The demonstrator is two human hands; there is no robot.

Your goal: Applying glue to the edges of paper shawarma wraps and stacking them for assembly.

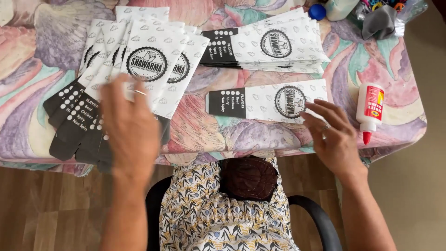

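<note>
While your right hand (332, 137) rests its spread fingers on the near edge of that single flat paper sleeve (267, 101), white with a black band at one end and a round black stamp, keep the pressure light and even so it doesn't skid or crease, I'd say. The sleeve lies on its own, flat and lengthwise, in the middle of the pastel shell-print tablecloth (37, 56), black end pointing to your left.

Left of the sleeve, your left hand (130, 128) is over the fanned pile of matching sleeves (139, 65); it's blurry, fingers look loosely open and laid on the top ones, not pinching anything as far as I can tell. Just behind the sleeve sits a neater stack of the same sleeves (274, 44). Right of the sleeve, a white glue bottle with a red label and red tip (370, 111) lies near the table edge.
</note>
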